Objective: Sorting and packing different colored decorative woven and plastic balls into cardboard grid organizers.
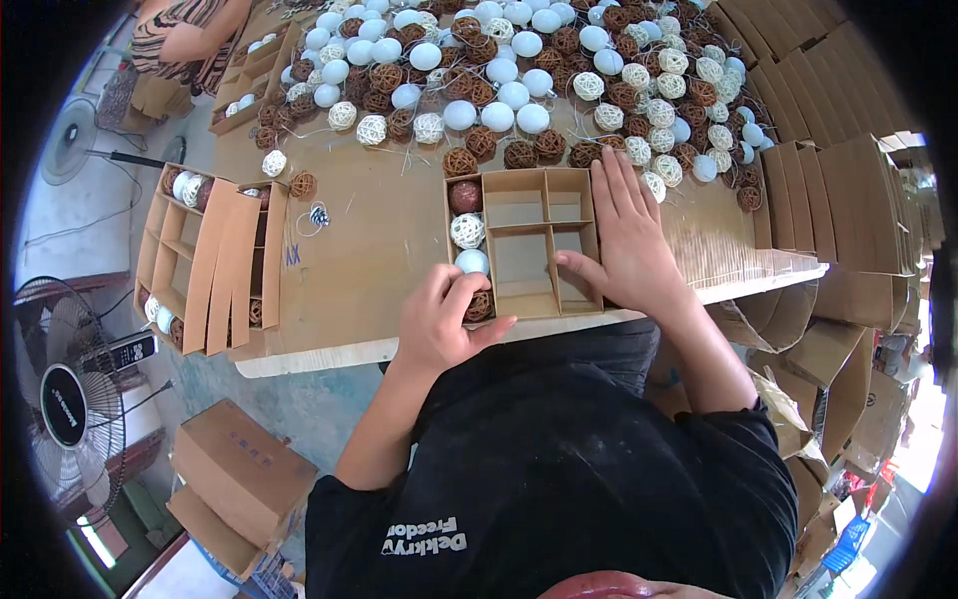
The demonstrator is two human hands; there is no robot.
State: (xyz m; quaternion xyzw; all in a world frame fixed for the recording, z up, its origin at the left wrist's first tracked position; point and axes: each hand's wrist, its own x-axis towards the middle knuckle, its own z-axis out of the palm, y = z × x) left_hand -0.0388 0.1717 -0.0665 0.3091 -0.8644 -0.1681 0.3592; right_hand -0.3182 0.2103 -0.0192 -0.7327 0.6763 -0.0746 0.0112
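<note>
A divided cardboard box [522, 233] lies at the table's front edge, before my body. Down its left column runs a row: a glittery dark-red ball [465, 197], a white wicker ball [467, 231], a pale blue ball [472, 262] and a brown wicker ball [480, 305]. My left hand [439, 319] is curled at the near-left corner, closed about the brown wicker ball, index finger above and thumb by the front wall. My right hand [634, 235] rests open along the box's right side, fingers stretched forward, thumb over the rim.
Many loose balls [514, 95] in white, pale blue and brown cover the far table. At the left stands another box [165, 250] with balls and cardboard strips [222, 265]; a small silvery pinecone-like ornament [318, 215] lies nearby. Stacked cardboard dividers [848, 205] border the right. A person [195, 40] is at far left.
</note>
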